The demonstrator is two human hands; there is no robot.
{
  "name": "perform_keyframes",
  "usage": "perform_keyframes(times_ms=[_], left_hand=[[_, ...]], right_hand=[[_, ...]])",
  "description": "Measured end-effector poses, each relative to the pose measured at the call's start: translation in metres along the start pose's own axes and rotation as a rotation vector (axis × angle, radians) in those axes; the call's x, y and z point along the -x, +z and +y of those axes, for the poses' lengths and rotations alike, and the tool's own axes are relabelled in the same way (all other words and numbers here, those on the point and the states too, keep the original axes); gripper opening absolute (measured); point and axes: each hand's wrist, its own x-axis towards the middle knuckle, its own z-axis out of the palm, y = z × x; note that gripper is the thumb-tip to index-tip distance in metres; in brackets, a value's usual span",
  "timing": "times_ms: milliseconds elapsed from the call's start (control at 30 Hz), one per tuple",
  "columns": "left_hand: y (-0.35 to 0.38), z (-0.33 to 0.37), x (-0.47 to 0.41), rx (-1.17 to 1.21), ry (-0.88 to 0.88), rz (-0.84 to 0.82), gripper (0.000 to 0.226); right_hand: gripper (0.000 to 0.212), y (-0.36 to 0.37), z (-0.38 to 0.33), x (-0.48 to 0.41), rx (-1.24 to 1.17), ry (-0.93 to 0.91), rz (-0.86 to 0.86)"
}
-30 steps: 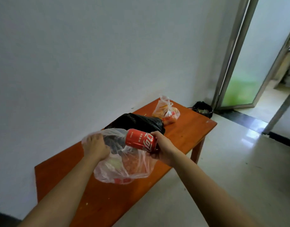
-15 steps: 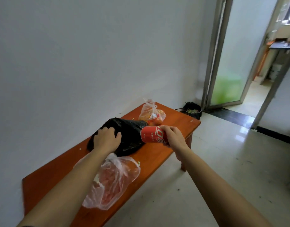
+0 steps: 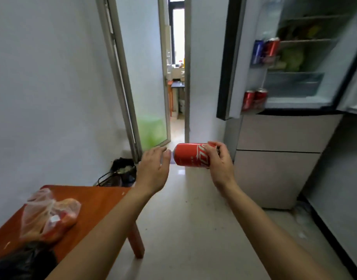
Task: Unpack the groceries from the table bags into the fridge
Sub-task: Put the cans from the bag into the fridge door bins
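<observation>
My right hand grips a red soda can held sideways at chest height, above the floor. My left hand hovers just left of the can's end, fingers apart, holding nothing. The fridge stands at the upper right with its door swung open; red and blue cans sit in the upper door shelf and two red cans in the lower one. On the orange table at the lower left lie a clear bag of groceries and a black bag.
A dark bin with trash stands on the floor against the wall beyond the table. A glass door leads into a narrow corridor straight ahead. Pale tiled floor stretches between table and fridge.
My view has swung right from the table toward the fridge. The right hand carried the can away from the bags, and the left hand left the black bag and rose beside the can.
</observation>
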Motion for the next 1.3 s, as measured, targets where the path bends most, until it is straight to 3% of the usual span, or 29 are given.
perform_keyframes(times_ms=[200, 433, 600, 833, 1033, 1167, 1300], left_hand=[[0.118, 0.129, -0.066, 0.442, 0.027, -0.224, 0.042], [0.233, 0.258, -0.154, 0.333, 0.169, -0.273, 0.041], [0.254, 0.32, -0.23, 0.276, 0.213, -0.213, 0.037], [0.226, 0.361, -0.361, 0.05, 0.36, 0.028, 0.041], [0.204, 0.358, -0.475, -0.211, 0.487, 0.391, 0.048], [0.196, 0.352, -0.538, -0.389, 0.527, 0.646, 0.058], [0.203, 0.349, -0.584, -0.45, 0.523, 0.726, 0.07]], right_hand=[[0.007, -0.142, 0.005, -0.074, -0.034, -0.016, 0.244], [0.018, -0.305, 0.015, -0.176, -0.092, -0.025, 0.367], [0.025, -0.377, -0.022, -0.271, -0.164, -0.042, 0.429], [0.049, -0.399, -0.08, -0.411, -0.331, -0.12, 0.382], [0.062, -0.369, -0.131, -0.514, -0.467, -0.203, 0.293], [0.067, -0.336, -0.171, -0.58, -0.421, -0.325, 0.229], [0.065, -0.31, -0.218, -0.631, -0.336, -0.517, 0.234]])
